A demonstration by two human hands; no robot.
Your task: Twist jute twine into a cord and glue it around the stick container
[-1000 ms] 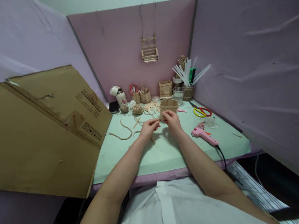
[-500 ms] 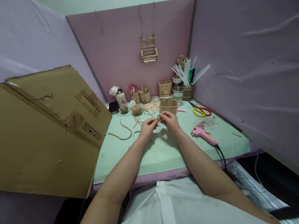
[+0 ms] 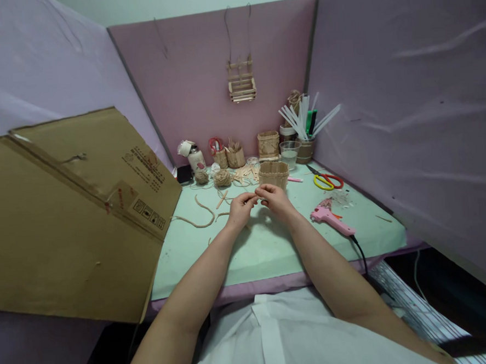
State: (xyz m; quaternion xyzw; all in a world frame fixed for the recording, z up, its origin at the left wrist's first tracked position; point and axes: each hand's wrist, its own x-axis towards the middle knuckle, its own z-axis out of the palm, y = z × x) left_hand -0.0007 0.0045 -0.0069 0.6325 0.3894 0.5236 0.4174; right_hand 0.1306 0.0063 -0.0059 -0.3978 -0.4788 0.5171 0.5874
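Purple walls (image 3: 393, 85) frame your counter (image 3: 268, 254). Your fingers (image 3: 251, 198) pinch what seems twine (image 3: 257, 197); slipping could jolt the basket (image 3: 274, 174).

What lies between the fingertips of the left hand (image 3: 240, 210) and the right hand (image 3: 274, 199) is covered by the fingers and too small to be made out. The lower front of the woven basket (image 3: 273, 172) is partly hidden by the right hand. The cardboard (image 3: 73, 225) is cut off by the left edge, and its small print (image 3: 147, 167) cannot be read. The white garment (image 3: 301, 332) is cropped at the bottom, and the cord (image 3: 360, 254) is lost in shadow below the table (image 3: 264, 266).
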